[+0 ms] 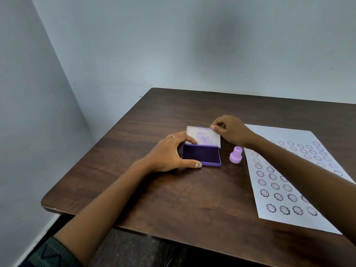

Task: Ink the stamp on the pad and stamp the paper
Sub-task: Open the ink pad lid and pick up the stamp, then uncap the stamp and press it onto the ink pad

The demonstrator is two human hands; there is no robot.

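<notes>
A purple ink pad [201,154] lies open in the middle of the table, dark pad facing up. Its white-lined lid [203,136] stands raised behind it. My left hand [169,154] grips the pad's left side, thumb at the front edge and a finger at the hinge. My right hand [230,130] pinches the lid's top right corner. A small lilac stamp [236,155] stands on the table just right of the pad, touched by neither hand. The white paper [289,176] lies to the right, covered with several rows of smiley flower prints.
The dark wooden table [173,199] stands in a corner, with pale walls close behind and to the left. Its left and front edges drop to a dark floor. My right forearm crosses above the paper.
</notes>
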